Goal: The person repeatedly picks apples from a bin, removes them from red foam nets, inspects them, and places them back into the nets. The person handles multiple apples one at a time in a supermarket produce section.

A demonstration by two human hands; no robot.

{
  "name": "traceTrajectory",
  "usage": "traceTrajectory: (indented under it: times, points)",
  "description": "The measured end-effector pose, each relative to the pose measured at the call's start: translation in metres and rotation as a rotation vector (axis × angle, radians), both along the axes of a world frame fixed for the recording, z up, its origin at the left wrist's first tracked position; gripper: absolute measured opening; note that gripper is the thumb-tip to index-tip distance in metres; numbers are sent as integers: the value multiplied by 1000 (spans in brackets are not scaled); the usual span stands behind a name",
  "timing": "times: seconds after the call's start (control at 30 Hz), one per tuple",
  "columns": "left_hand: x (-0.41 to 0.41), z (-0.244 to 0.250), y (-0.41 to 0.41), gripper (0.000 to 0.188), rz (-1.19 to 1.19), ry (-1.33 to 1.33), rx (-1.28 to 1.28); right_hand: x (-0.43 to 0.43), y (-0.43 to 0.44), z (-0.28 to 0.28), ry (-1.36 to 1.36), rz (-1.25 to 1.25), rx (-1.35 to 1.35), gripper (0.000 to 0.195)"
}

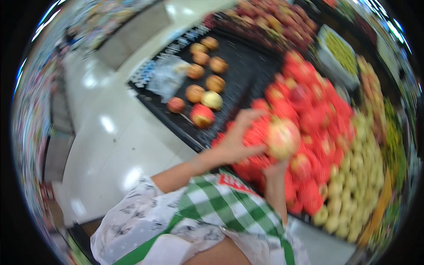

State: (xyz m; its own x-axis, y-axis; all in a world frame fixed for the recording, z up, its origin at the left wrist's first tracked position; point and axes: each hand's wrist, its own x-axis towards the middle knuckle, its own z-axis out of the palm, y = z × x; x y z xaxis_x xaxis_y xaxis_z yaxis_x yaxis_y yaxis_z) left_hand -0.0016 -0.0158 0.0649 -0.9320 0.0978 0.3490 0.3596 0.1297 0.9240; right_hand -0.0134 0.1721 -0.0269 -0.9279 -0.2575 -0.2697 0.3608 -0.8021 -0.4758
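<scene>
A large yellow-pink fruit (283, 138), apparently a pomegranate, rests in my right hand (276, 168), which supports it from below and is partly hidden by it. My left hand (237, 139) curls around a pink foam net (254, 135) against the fruit's left side; blur hides whether the net still encloses part of the fruit. Under and beyond both hands lies a heap of similar fruits in pink foam nets (311, 112).
Left of the heap, a black display surface (248, 63) bears several loose fruits (194, 93) and a clear plastic bag (167, 78). Yellow-green fruits (352, 179) border the heap at right. Reddish fruits (275, 20) and a white box of green produce (339, 49) lie farther back.
</scene>
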Motion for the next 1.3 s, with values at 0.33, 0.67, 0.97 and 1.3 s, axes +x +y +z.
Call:
traceTrajectory:
  times: [0.33,0.67,0.97,1.3]
  points:
    - [1,3,21,88,-210,-79,67,5,-3,34,2,18,-61,94]
    - [0,-2,16,94,-133,-72,-107,-5,-4,65,65,-52,62,58]
    - [-1,-4,20,89,-142,-193,175,4,-5,61,162,-17,181,54]
    - [-14,-18,19,83,-225,-286,124,-8,22,61,470,-72,474,73]
